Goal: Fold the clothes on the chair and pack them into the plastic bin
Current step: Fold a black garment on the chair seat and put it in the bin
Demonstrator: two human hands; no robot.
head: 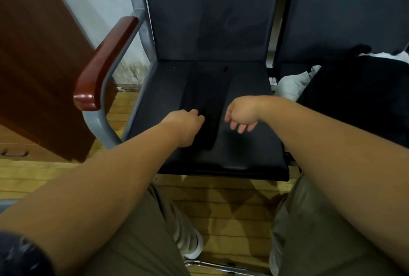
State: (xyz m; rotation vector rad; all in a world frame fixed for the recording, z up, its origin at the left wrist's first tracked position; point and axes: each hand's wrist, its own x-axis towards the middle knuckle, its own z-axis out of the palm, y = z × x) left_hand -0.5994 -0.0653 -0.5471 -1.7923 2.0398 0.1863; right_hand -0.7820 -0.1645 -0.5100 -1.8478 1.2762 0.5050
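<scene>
A black garment [207, 96] lies folded into a long narrow strip down the middle of the black chair seat [159, 98]. My left hand [188, 124] is at the strip's left edge, fingers curled and pinching the cloth. My right hand [242, 115] hovers just above the strip's right edge with its fingers hanging loose, holding nothing. A pile of clothes [354, 94], black with white and grey pieces [292, 83], sits on the neighbouring seat to the right. No plastic bin is in view.
The chair has a red-brown wooden armrest [106, 63] on a grey metal frame at the left. A brown wooden cabinet [37, 54] stands further left. My legs in khaki trousers are below the seat's front edge, over a yellow wood floor [232, 216].
</scene>
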